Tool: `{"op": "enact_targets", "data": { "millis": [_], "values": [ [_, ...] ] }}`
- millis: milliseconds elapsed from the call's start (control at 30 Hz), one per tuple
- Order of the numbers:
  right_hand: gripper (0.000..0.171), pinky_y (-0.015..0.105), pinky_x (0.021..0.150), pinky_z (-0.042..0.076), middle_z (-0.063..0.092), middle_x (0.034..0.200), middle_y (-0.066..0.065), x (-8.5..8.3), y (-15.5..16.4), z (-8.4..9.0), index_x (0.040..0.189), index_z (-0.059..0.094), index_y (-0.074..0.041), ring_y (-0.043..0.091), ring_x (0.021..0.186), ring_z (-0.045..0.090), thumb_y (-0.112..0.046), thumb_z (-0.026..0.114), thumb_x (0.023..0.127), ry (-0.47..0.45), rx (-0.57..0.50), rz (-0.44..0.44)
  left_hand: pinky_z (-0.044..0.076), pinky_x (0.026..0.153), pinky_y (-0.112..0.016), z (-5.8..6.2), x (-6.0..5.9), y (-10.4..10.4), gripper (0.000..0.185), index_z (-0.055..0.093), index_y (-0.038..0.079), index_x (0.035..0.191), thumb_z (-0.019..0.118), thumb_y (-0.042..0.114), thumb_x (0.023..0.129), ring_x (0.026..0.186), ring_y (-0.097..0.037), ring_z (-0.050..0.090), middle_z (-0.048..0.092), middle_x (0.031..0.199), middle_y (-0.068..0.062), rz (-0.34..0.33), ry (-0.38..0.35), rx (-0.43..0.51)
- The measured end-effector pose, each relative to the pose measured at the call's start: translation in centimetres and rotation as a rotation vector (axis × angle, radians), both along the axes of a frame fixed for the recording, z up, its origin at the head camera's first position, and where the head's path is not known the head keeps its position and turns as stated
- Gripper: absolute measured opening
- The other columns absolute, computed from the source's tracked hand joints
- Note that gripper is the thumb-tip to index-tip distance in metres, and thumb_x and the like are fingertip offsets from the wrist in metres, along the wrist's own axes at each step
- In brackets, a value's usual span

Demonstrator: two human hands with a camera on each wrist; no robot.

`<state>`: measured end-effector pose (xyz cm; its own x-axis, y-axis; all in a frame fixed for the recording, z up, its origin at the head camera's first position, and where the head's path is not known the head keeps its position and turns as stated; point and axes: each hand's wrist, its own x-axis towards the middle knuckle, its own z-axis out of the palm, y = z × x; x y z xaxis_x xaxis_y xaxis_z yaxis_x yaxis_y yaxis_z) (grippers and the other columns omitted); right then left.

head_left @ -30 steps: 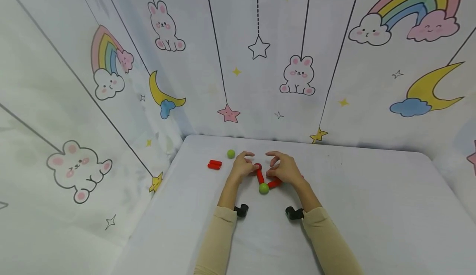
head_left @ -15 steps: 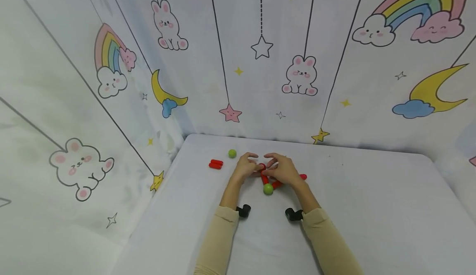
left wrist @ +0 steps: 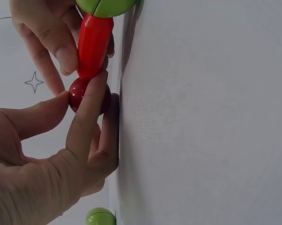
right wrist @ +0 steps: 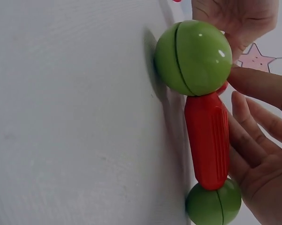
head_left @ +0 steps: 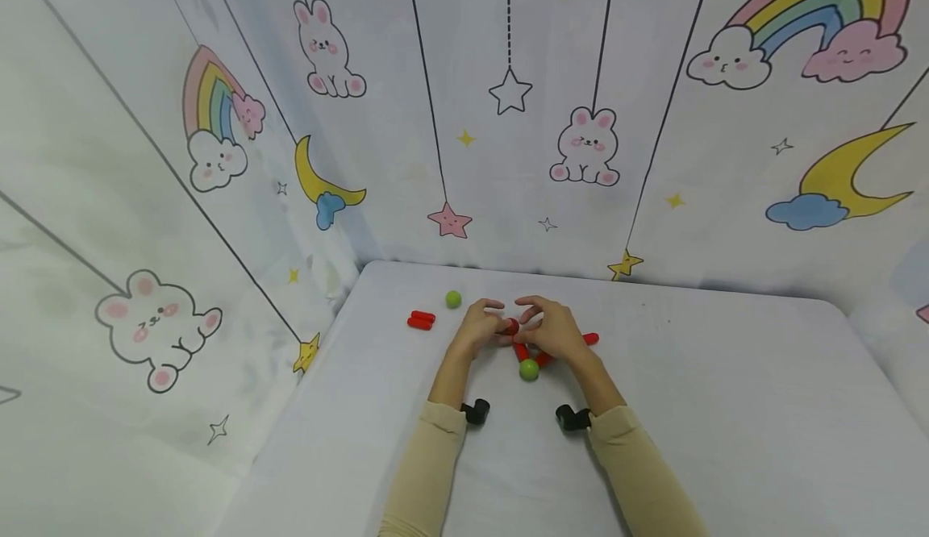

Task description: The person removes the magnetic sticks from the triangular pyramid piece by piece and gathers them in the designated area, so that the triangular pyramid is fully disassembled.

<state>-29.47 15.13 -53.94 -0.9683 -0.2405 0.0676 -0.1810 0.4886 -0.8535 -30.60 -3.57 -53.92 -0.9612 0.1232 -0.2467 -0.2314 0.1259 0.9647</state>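
While both forearms reach forward across the white table (head_left: 726,408) in beige sleeves, the two hands meet near its far middle, over a small build of red rods and balls.

Left hand (head_left: 475,329): palm down, wrist low. In the left wrist view the thumb and forefinger (left wrist: 87,117) pinch a dark red ball (left wrist: 80,96); the other fingers are curled beneath, against the table surface. A red rod (left wrist: 93,44) runs from that ball up to a green ball (left wrist: 105,5) at the frame's top edge.

Right hand (head_left: 555,331): palm down, fingers bent and gathered toward the left hand at the dark red ball (head_left: 511,326). In the right wrist view its fingers (right wrist: 253,145) lie along a red rod (right wrist: 207,140) joined at each end to a green ball, the nearer one (right wrist: 193,57) large in frame, the other (right wrist: 215,204) at the bottom edge. Contact is plain; whether the fingers clasp the rod fully, cannot tell.

Head view: the build sits on the table between the hands, its near green ball (head_left: 529,369) closest to the person. A loose green ball (head_left: 453,299) and a pair of red rods (head_left: 420,320) lie off to the left, well apart from the hands.

No brand, label or readable writing on any piece. Backdrop cloth carries printed rabbits, rainbows, moons and stars only.
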Motion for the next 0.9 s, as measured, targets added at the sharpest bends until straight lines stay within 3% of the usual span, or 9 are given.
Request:
{"op": "enact_targets", "data": {
  "millis": [267,500,700,900],
  "values": [
    [0.066,0.032,0.065,0.062,0.070,0.102,0.005,-0.2,0.0,-0.3,0.142,0.062,-0.010,0.018,0.078,0.072,-0.008,0.089,0.082,-0.019,0.014,0.003,0.063,0.086,-0.044,0.4,0.0,-0.1,0.049,0.053,-0.007,0.139,0.067,-0.007,0.092,0.096,-0.032,0.071,0.058,0.116,-0.021,0.074,-0.002,0.103],
    [0.061,0.032,0.064,0.061,0.071,0.100,0.004,-0.1,-0.1,-0.6,0.138,0.065,-0.011,0.018,0.074,0.071,-0.010,0.089,0.082,-0.022,0.020,-0.008,0.062,0.085,-0.035,0.6,-0.1,-0.8,0.042,0.062,0.001,0.132,0.075,0.004,0.091,0.098,-0.028,0.067,0.063,0.117,-0.020,0.123,0.127,-0.103],
    [0.057,0.034,0.063,0.062,0.072,0.098,0.003,0.0,-0.3,-0.7,0.136,0.067,-0.011,0.018,0.073,0.071,-0.010,0.088,0.083,-0.041,0.016,-0.005,0.060,0.088,-0.037,0.9,-0.8,-1.3,0.044,0.061,0.003,0.132,0.077,0.006,0.091,0.103,-0.030,0.066,0.063,0.122,-0.020,0.125,0.159,-0.155],
    [0.057,0.033,0.064,0.061,0.073,0.098,0.003,0.1,-0.2,-0.4,0.136,0.067,-0.009,0.017,0.077,0.072,-0.008,0.088,0.083,-0.046,0.021,0.002,0.060,0.086,-0.042,1.9,-1.8,-1.6,0.044,0.061,0.002,0.132,0.076,0.007,0.092,0.100,-0.032,0.069,0.065,0.124,-0.021,0.120,0.244,-0.255]
  ]
}}
